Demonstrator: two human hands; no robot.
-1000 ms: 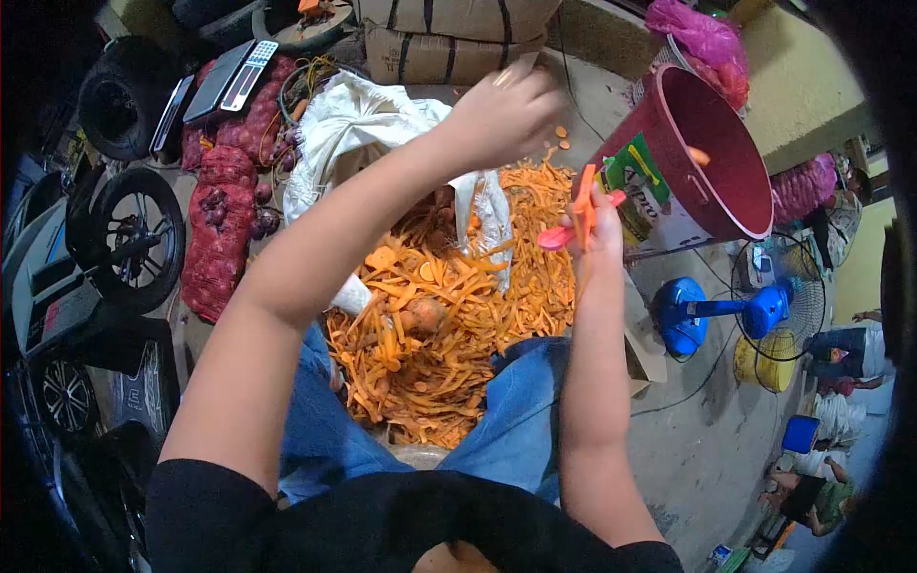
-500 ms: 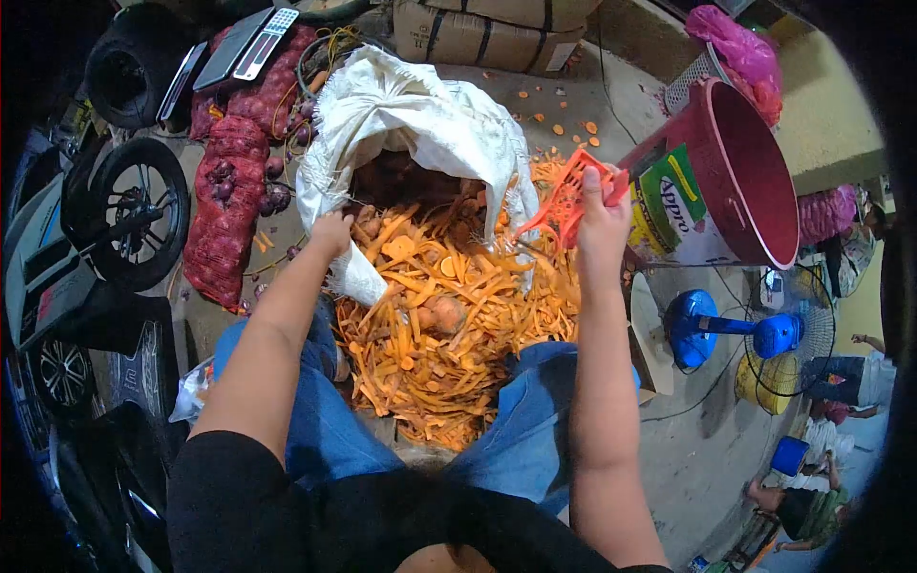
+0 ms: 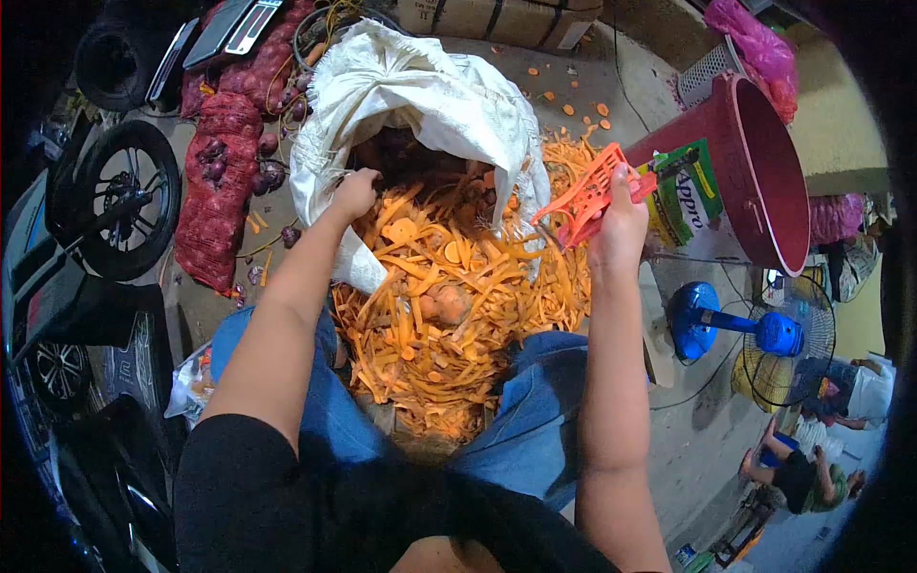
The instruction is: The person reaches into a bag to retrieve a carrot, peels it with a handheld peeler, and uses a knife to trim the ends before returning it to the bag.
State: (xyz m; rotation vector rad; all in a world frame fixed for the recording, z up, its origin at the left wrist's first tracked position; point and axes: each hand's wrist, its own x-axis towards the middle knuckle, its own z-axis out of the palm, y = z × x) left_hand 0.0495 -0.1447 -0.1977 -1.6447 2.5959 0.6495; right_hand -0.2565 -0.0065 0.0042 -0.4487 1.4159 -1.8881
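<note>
step: left hand [image 3: 356, 194] at mouth of white sack [image 3: 411, 88], apparently reaching in, grip unclear | right hand [image 3: 619, 234] closed round orange-red peeler [image 3: 588, 194], right of sack | peelings [image 3: 420, 355] before sack | next: likely needs sure grasp inside

Tool [image 3: 594, 194]: orange-red, perforated, tilted, raised above peels. Sack [image 3: 406, 81]: white, woven, rumpled; mouth open, edge frayed, interior dark. Peels [image 3: 425, 368]: orange strips, loosely heaped at the sack's mouth, spreading beside it; round slices mixed in.
</note>
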